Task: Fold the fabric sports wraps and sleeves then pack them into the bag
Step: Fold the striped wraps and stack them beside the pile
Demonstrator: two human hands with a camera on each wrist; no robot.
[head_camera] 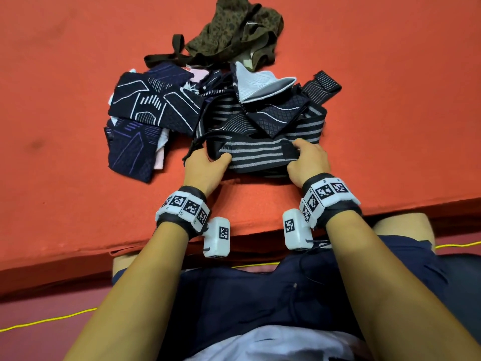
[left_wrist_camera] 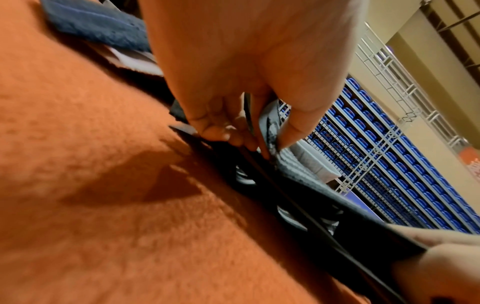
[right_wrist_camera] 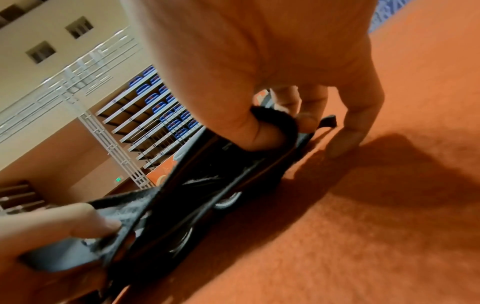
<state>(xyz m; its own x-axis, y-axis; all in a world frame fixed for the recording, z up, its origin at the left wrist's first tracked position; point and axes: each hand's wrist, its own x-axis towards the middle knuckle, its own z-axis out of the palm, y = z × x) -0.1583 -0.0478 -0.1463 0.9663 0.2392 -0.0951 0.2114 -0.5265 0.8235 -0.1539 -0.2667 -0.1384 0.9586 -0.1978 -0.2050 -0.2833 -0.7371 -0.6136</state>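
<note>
Left hand (head_camera: pixel 205 166) pinching the left end of a black elastic wrap with grey stripes (head_camera: pixel 256 157); right hand (head_camera: pixel 308 158) gripping its right end, thumb curled over. Wrap flat on the orange felt-covered table (head_camera: pixel 65 126), just before a heap of navy patterned sleeves (head_camera: pixel 151 105); olive camouflage fabric bag (head_camera: pixel 234 32) beyond.

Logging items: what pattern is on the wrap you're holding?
Black with grey lengthwise stripes on the wrap; clearest in the head view.

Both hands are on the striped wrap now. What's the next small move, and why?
Probably fold the striped wrap end over end, right hand carrying its end toward the left hand. Each hand already pinches one end, the wrap lies stretched on the orange mat, and the bag waits behind the pile.
</note>
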